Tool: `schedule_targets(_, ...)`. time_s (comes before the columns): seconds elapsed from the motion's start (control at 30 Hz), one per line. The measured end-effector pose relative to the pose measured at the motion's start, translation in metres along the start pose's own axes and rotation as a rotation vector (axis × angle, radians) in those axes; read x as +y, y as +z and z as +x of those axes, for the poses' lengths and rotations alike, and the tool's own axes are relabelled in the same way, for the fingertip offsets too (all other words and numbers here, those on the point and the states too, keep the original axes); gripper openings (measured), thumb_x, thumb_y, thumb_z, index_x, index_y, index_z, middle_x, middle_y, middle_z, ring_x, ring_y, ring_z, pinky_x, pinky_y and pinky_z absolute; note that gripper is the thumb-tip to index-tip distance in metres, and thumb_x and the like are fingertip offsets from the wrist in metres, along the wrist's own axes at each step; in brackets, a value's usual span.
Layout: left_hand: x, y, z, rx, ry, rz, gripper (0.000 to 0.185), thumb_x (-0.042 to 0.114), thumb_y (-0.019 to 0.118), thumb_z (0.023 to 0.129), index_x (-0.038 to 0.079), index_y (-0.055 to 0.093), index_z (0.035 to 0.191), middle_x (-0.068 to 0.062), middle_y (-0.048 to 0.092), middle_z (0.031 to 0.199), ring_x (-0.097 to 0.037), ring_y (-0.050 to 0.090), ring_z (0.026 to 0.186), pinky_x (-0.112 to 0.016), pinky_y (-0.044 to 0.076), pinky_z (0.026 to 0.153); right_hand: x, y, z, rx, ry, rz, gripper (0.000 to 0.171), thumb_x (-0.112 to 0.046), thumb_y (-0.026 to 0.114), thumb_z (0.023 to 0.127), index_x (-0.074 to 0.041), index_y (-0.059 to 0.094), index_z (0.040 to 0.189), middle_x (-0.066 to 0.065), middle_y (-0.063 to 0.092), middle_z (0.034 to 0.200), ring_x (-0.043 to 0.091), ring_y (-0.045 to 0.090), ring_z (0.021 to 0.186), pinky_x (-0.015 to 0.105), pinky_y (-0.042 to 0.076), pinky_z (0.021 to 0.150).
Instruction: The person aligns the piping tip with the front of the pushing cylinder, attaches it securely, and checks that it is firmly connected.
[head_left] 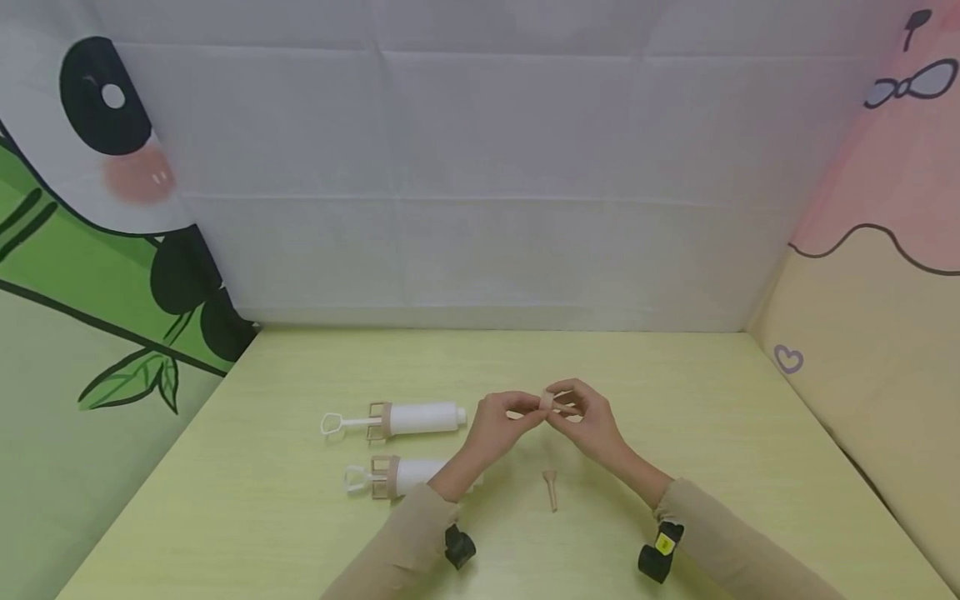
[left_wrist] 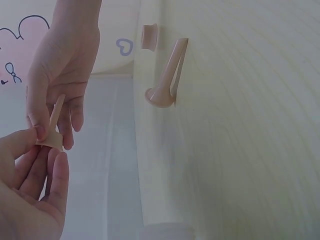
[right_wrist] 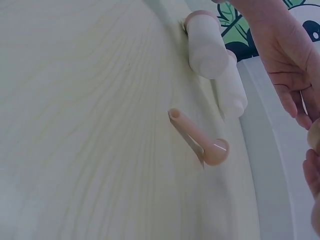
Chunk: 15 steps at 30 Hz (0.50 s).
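Above the middle of the pale wooden table (head_left: 675,400) my two hands meet around one small tan cone nozzle (head_left: 547,402). My left hand (head_left: 525,414) pinches its wide base (left_wrist: 50,140), and the fingers of my right hand (head_left: 572,406) hold its thin tip. A second tan nozzle (head_left: 551,489) lies on the table just below the hands, also seen in the wrist views (left_wrist: 167,75) (right_wrist: 197,137). Two white syringes with tan collars lie to the left, one farther (head_left: 405,419) and one nearer (head_left: 397,477), partly hidden by my left forearm.
A small tan ring (left_wrist: 149,36) lies on the table beyond the loose nozzle. Printed fabric walls close in the table on the left (head_left: 97,275), back and right (head_left: 885,333). Black wrist cameras (head_left: 459,546) (head_left: 660,557) sit on both forearms.
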<state>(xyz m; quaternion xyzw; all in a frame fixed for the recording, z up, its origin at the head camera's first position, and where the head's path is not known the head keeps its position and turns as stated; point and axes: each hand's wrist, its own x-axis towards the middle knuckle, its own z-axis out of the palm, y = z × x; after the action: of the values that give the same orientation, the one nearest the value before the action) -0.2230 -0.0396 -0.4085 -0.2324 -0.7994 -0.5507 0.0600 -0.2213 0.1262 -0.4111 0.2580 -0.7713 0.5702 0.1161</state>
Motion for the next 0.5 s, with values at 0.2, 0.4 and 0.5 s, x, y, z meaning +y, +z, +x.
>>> schedule_targets(0.2, 0.020, -0.007, -0.005, -0.032, -0.016, 0.005, 0.018, 0.009, 0.063, 0.085, -0.004, 0.068, 0.096, -0.015, 0.068, 0.091, -0.028, 0.063, 0.087, -0.031, 0.051, 0.073, 0.003, 0.001, -0.002, -0.008, -0.036, -0.006, 0.023, 0.006, 0.065, 0.079, 0.008, 0.057, 0.100, 0.021, 0.058, 0.097, 0.027, 0.059, 0.083, 0.033, 0.053, 0.069)
schedule_targets(0.4, 0.019, -0.009, -0.005, -0.043, -0.021, -0.002, 0.019, 0.009, 0.064, 0.084, -0.005, 0.067, 0.096, -0.016, 0.068, 0.093, -0.029, 0.063, 0.088, -0.036, 0.051, 0.075, 0.004, 0.001, -0.003, -0.007, -0.032, -0.002, 0.023, 0.006, 0.065, 0.078, 0.007, 0.057, 0.100, 0.020, 0.058, 0.097, 0.024, 0.059, 0.083, 0.034, 0.054, 0.070)
schedule_targets(0.5, 0.017, -0.010, -0.005, -0.041, -0.022, 0.000, 0.018, 0.008, 0.065, 0.083, -0.005, 0.068, 0.096, -0.016, 0.068, 0.093, -0.029, 0.063, 0.087, -0.035, 0.052, 0.074, 0.003, 0.002, -0.002, -0.001, -0.012, 0.005, 0.023, 0.005, 0.066, 0.078, 0.006, 0.058, 0.100, 0.019, 0.059, 0.097, 0.023, 0.059, 0.084, 0.035, 0.053, 0.073)
